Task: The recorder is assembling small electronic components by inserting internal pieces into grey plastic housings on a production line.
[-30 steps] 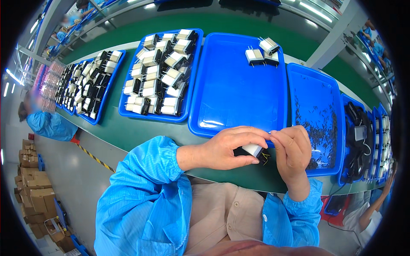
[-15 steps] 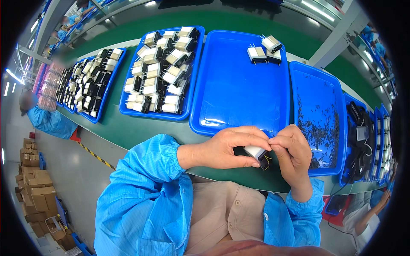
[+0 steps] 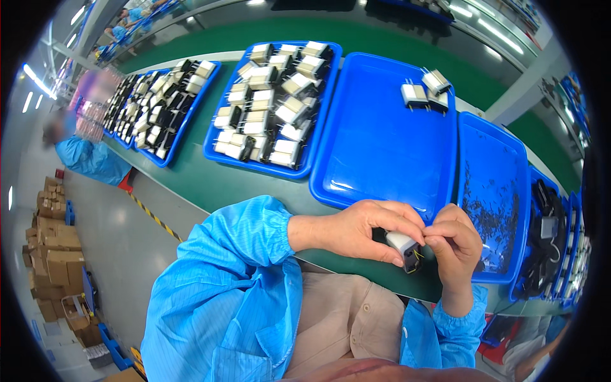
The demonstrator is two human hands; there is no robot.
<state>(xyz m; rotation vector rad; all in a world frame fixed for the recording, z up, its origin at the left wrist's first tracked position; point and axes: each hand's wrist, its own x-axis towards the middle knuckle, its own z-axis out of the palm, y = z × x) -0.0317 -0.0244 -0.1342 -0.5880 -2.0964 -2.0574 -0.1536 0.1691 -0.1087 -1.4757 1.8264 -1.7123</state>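
Observation:
My left hand (image 3: 359, 230) grips a white-and-black block-shaped electrical component (image 3: 401, 242) between its thumb and fingers, over the table's near edge. Thin yellow wires come out of the component's black end, which faces right. Close against that end is my right hand (image 3: 455, 245), its thumb and index finger pinched together. Whatever sits between those fingertips is too small or hidden to name. Just beyond both hands lies a large blue tray (image 3: 382, 153), with a few similar components (image 3: 415, 95) in its far right corner.
To the left, a blue tray (image 3: 258, 167) is packed with components, and further trays (image 3: 162, 159) line the green table (image 3: 273, 191). On the right, a blue tray (image 3: 487, 137) contains scattered small black pieces. A person in blue (image 3: 95, 159) sits at far left.
The view has shifted, so the table and trays appear farther right and tilted. My hands keep the same grip on the component, with little visible change between them.

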